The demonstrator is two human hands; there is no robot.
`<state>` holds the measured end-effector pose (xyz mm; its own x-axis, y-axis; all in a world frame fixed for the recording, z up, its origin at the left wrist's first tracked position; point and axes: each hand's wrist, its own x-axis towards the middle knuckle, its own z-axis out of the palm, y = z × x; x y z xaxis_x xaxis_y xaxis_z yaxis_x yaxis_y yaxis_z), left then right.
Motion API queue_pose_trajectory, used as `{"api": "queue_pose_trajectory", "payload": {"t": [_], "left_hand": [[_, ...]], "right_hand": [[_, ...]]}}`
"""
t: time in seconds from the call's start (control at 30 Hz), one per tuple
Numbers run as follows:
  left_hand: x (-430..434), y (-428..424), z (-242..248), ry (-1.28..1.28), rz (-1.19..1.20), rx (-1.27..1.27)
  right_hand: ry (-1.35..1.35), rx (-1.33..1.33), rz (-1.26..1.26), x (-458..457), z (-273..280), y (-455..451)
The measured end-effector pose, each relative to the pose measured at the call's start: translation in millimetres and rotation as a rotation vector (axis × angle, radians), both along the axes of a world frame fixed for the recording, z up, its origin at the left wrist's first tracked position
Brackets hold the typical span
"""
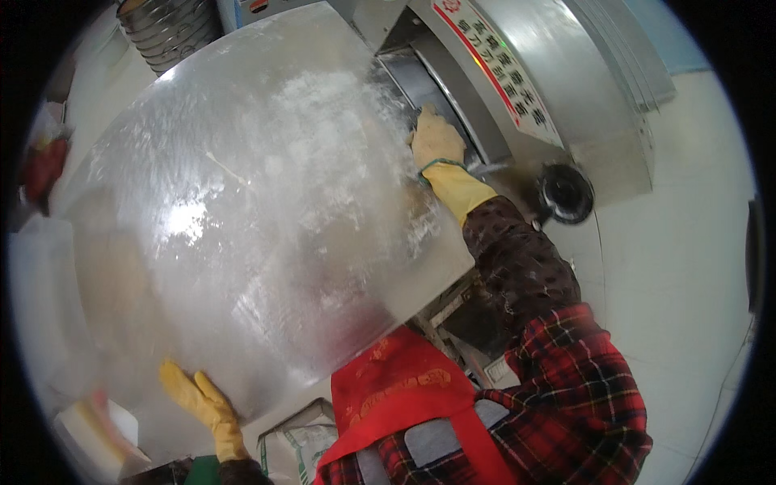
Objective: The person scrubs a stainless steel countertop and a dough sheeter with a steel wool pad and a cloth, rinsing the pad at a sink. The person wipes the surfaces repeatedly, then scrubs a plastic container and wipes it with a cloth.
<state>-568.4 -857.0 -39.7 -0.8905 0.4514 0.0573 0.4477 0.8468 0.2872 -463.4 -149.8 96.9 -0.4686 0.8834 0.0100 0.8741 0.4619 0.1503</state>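
My right hand [438,140] reaches to the far right side of a flour-dusted steel worktable [291,200]. It wears a pale covering with a green band at the wrist, above a yellow glove cuff. The fingers are curled at the steel infeed of a dough-rolling machine [536,73]; whether they grip anything is hidden. At the table's near left edge, my left hand [197,397] rests in a yellow rubber glove, fingers extended and thumb apart, with nothing held. A thin pale strip, apparently dough [227,168], lies on the table between the hands.
Round metal trays [173,33] stand stacked beyond the table. A black round knob [565,193] juts from the machine beside my right forearm. White sacks [300,445] sit below the near edge. A blurred pale block-like object [91,433] is at lower left.
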Motion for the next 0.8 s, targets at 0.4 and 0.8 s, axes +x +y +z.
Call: {"api": "queue_pose_trajectory", "payload": {"t": [0.4,0.8], "left_hand": [[8.2,0.6,16.7,-0.063,0.076,-0.135],[4.6,4.6,20.3,0.048,-0.018,0.009]], "right_hand": [[0.215,0.322,0.531,-148.9,-38.3,93.9],[0.129,-0.262,0.439,90.3,20.4,-194.5]]}}
